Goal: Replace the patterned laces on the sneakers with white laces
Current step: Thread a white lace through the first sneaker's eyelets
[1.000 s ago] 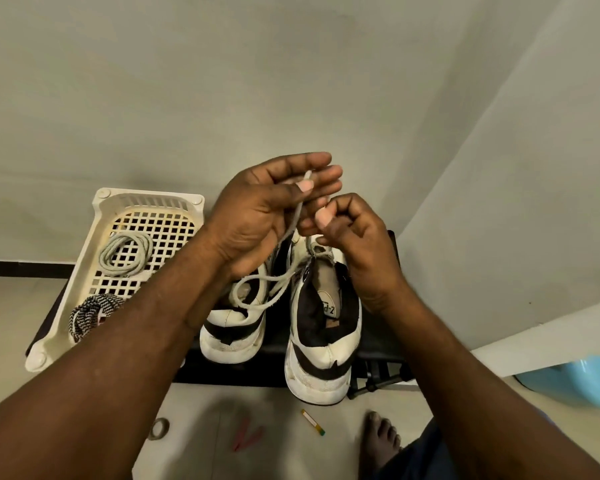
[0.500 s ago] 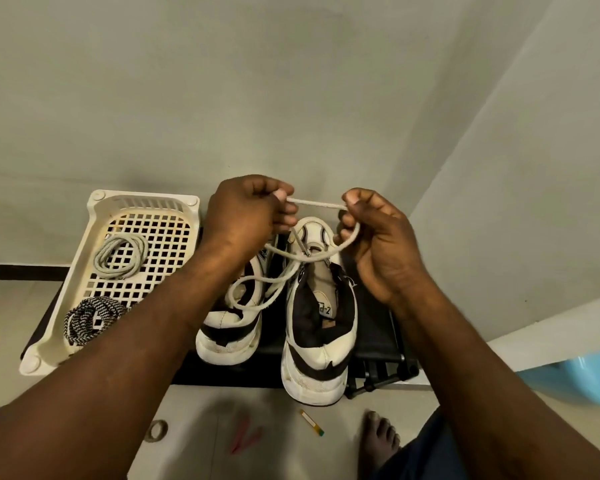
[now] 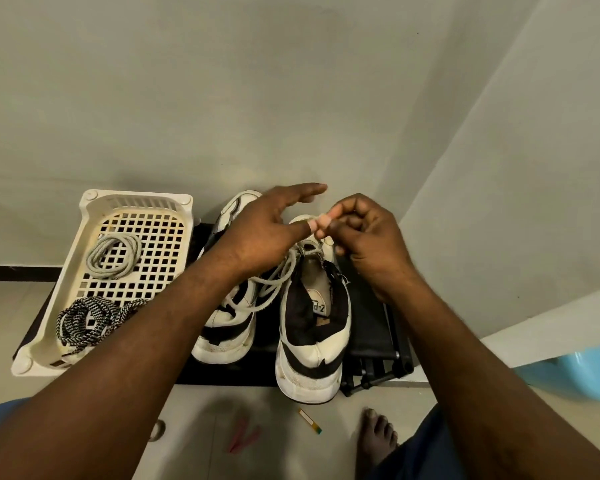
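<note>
Two white-and-black sneakers stand side by side on a black bench [image 3: 371, 327], heels toward me. A white lace [image 3: 274, 282] runs from the front eyelets of the right sneaker [image 3: 312, 348] and loops loosely over the left sneaker [image 3: 229, 327]. My right hand [image 3: 364, 237] hovers over the right sneaker's toe with curled fingers, pinching the lace there. My left hand [image 3: 267, 230] is beside it with fingers stretched out, its thumb touching the right fingertips. The patterned laces [image 3: 84, 318] lie in a cream tray [image 3: 94, 209] with a coiled white lace [image 3: 113, 256].
The tray sits on the bench's left end, against the wall. On the floor in front lie a red clip [image 3: 243, 438], a small stick [image 3: 310, 420] and a ring [image 3: 158, 429]. My bare foot [image 3: 378, 441] is below; a blue tub [image 3: 575, 375] stands at right.
Both hands came down from holding the lace stretched between them. My left hand has let go and spread its fingers, while my right hand stays curled at the toe eyelets.
</note>
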